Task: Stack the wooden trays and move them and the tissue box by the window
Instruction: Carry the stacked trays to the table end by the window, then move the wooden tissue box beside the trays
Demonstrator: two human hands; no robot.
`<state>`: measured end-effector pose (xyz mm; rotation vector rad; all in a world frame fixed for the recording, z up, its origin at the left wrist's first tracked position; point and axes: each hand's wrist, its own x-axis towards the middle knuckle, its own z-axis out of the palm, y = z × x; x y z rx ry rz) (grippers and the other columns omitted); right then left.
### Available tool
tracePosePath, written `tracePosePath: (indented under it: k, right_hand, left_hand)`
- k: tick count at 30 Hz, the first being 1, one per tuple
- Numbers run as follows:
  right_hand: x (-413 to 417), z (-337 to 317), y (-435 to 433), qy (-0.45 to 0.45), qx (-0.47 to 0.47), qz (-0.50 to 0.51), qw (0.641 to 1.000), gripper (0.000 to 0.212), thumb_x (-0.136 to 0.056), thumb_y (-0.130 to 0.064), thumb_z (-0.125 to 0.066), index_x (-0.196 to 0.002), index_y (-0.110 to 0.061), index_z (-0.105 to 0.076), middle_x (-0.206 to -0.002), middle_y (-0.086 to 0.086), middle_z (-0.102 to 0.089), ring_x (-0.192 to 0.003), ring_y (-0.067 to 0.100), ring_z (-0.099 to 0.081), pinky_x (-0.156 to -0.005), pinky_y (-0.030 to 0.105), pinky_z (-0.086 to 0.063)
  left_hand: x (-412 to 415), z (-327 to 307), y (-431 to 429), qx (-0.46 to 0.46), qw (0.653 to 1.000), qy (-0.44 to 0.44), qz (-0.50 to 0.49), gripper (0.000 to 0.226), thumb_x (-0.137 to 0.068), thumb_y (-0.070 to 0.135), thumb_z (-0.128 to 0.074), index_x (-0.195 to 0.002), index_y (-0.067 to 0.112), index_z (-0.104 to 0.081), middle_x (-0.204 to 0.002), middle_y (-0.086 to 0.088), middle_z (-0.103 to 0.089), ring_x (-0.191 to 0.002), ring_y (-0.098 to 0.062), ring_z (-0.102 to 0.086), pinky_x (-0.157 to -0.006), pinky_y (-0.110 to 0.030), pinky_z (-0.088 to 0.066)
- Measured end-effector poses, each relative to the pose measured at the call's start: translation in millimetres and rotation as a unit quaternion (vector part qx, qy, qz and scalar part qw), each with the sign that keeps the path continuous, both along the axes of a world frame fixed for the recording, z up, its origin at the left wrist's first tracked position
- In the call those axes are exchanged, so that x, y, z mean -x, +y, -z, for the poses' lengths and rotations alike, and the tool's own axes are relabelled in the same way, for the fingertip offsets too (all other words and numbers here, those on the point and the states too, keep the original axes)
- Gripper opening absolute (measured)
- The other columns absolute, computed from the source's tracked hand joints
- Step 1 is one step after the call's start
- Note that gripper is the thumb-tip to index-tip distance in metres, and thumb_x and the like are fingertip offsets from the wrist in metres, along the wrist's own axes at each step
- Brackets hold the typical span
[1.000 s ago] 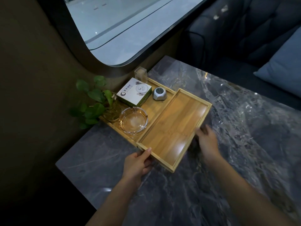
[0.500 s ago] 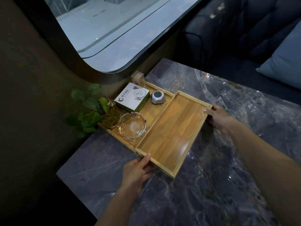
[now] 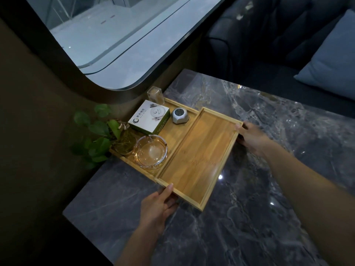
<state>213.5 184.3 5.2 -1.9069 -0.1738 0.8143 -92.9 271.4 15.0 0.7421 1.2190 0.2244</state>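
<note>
An empty wooden tray [image 3: 199, 156] lies on the marble table, its long side against a second wooden tray [image 3: 173, 131] that sits nearer the window. The second tray carries a white and green tissue box [image 3: 149, 117], a glass ashtray [image 3: 150, 151], a small silver clock [image 3: 180, 115] and a plant in a glass bowl [image 3: 123, 141]. My left hand [image 3: 158, 205] grips the empty tray's near corner, thumb on the rim. My right hand [image 3: 250, 136] holds its far right corner.
A clear square holder [image 3: 155, 95] stands at the second tray's far end under the window [image 3: 115, 41]. The grey marble table [image 3: 269, 189] stretches right and towards me. A dark sofa with a blue cushion [image 3: 330, 60] lies beyond the table's far edge.
My right hand has slid from the middle of the tray's right side up to its far right corner. The left hand has kept its hold on the near corner.
</note>
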Motion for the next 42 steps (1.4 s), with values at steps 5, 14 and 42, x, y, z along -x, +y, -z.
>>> tracePosePath:
  k: [5,14,42]
  right_hand:
    - [-2,6,-3,-0.008,0.008,-0.010,1.000,0.014,-0.092,-0.035,-0.044,-0.086,-0.027,-0.054,-0.109,0.019,-0.062,-0.103,0.037,-0.059,-0.096,0.056,-0.046]
    - [0,3,-2,-0.063,0.047,-0.027,0.996,0.044,-0.093,-0.042,-0.040,-0.124,-0.011,-0.046,-0.127,0.017,-0.055,-0.108,0.030,-0.052,-0.095,0.039,-0.040]
    - [104,-75,-396,-0.283,0.313,0.169,0.890,0.074,-0.084,-0.047,-0.056,-0.145,-0.020,-0.023,-0.151,0.009,-0.032,-0.137,0.028,-0.030,-0.107,0.045,-0.023]
  left_hand:
    - [1,0,0,0.006,1.000,0.003,-0.006,0.037,-0.077,0.017,-0.070,-0.107,-0.002,-0.059,-0.095,-0.017,-0.074,-0.084,-0.025,-0.072,-0.074,-0.040,-0.057]
    - [4,-4,6,0.005,0.996,0.061,0.072,0.039,-0.076,0.036,-0.070,-0.103,0.010,-0.059,-0.101,-0.013,-0.070,-0.091,-0.027,-0.068,-0.069,-0.041,-0.057]
    - [-195,-64,-274,-0.692,0.448,-0.140,0.549,0.045,-0.083,0.040,-0.056,-0.117,0.010,-0.056,-0.117,-0.016,-0.061,-0.109,-0.033,-0.055,-0.092,-0.041,-0.043]
